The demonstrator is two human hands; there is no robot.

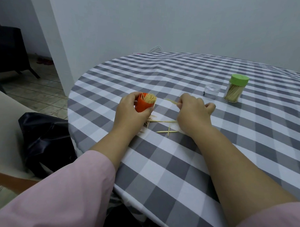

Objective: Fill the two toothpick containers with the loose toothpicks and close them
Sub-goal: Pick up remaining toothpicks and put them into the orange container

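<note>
Head view: left hand (131, 110) grips the orange container (143, 105) (open, tilted); right hand (193, 112) pinches toothpicks (171, 101).

Open checked tablecloth (186, 168) lies near, between the forearms, and far beyond both hands. Obstacles: the left hand (131, 110) gripping the orange container (143, 105); the right hand (193, 112) pinching toothpicks; loose toothpicks (164, 126) scattered between them. Far right, a clear lid (211, 91) stands just beside the green-capped container (236, 88), with a narrow gap between the two.
</note>
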